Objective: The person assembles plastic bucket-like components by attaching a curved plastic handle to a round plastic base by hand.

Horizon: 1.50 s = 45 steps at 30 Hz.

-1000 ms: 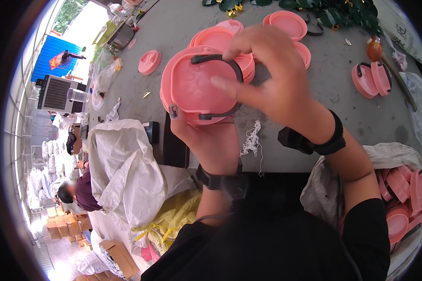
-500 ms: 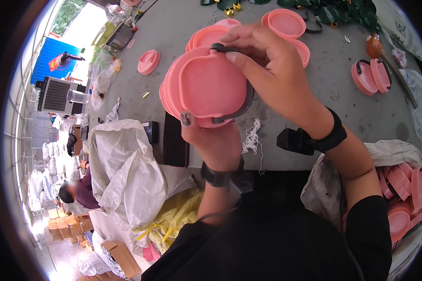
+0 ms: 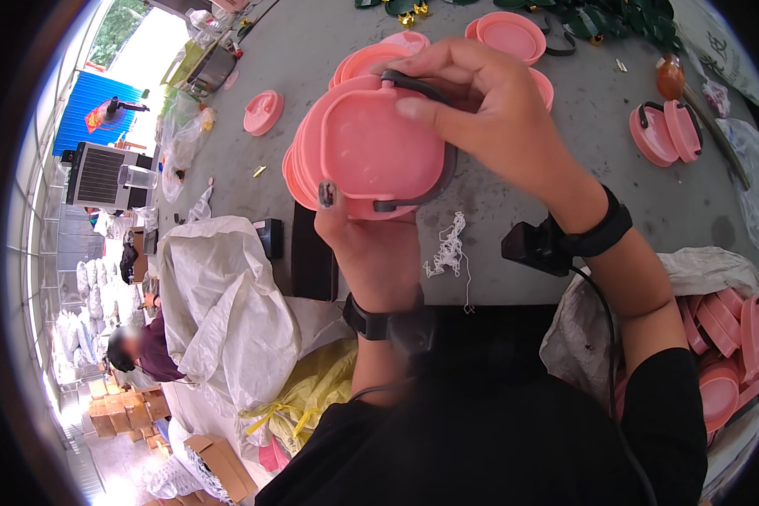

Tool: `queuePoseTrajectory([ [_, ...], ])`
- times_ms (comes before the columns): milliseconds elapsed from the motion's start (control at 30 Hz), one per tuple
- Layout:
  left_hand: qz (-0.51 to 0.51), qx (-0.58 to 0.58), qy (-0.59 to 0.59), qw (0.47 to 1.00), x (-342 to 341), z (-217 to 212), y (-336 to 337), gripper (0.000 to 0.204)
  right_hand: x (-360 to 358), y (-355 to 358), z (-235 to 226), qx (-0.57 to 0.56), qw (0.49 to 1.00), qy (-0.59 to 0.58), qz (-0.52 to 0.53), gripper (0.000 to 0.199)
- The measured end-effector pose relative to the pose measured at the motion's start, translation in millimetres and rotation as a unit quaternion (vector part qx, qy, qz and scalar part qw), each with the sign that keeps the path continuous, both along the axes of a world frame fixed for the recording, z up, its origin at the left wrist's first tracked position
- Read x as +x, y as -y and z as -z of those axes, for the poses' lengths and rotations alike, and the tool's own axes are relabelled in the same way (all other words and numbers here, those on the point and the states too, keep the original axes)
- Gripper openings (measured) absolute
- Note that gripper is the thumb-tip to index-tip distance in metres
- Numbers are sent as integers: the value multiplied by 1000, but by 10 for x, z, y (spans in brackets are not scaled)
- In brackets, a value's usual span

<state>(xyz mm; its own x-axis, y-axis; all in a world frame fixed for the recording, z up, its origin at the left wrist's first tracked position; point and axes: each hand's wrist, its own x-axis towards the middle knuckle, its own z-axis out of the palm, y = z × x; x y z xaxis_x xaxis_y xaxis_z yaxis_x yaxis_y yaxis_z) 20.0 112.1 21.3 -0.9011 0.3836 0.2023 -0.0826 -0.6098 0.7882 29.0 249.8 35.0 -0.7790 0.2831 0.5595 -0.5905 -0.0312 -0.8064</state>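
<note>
A stack of pink plastic lids (image 3: 379, 156) is held up over the table, its front lid facing me. My left hand (image 3: 371, 253) grips the stack from below, thumb over the lower left rim and other fingers hidden behind. A dark grey strap handle (image 3: 413, 83) curves along the front lid's right side, one end at the top rim post and the other at the bottom edge. My right hand (image 3: 493, 105) is closed on this handle near the upper right, thumb toward the lid and fingers curled behind. Behind the stack lie more pink lids (image 3: 371, 61).
Pink round pieces (image 3: 512, 38) and a lid pair with a dark handle (image 3: 666, 133) rest on the grey table (image 3: 590, 152). White string (image 3: 449, 244) lies near its front edge. A sack of pink lids (image 3: 721, 396) stands at my right, a white sack (image 3: 223, 304) at left.
Both hands and the lid stack have shifted slightly left. The right thumb has slid off the handle's upper end, and the handle's lower end sits a little higher and farther left.
</note>
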Motion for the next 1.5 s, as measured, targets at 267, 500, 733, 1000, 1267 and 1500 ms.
queuePoseTrajectory([
  [267, -38, -39, -23, 998, 45, -59, -33, 71, 12, 20, -1, 15, 999, 39, 9, 21],
  [500, -31, -59, 11, 998, 11, 26, 22, 68, 25, 18, 46, 116, 991, 57, 41, 27],
  [733, 87, 39, 152, 984, -87, -75, 133, 60, 91, -81, -107, 238, 970, 0, -40, 70],
  [1000, -5, -111, 104, 988, -197, -48, 145, 55, 141, -52, -10, 450, 890, -47, 60, 86],
  [1267, -34, 82, 93, 992, 61, -28, -92, 49, 54, 177, 96, 303, 943, -23, 136, 82],
  [1500, -288, -178, -200, 919, -18, 217, -262, 45, 41, 187, 188, 279, 928, -118, 219, 79],
])
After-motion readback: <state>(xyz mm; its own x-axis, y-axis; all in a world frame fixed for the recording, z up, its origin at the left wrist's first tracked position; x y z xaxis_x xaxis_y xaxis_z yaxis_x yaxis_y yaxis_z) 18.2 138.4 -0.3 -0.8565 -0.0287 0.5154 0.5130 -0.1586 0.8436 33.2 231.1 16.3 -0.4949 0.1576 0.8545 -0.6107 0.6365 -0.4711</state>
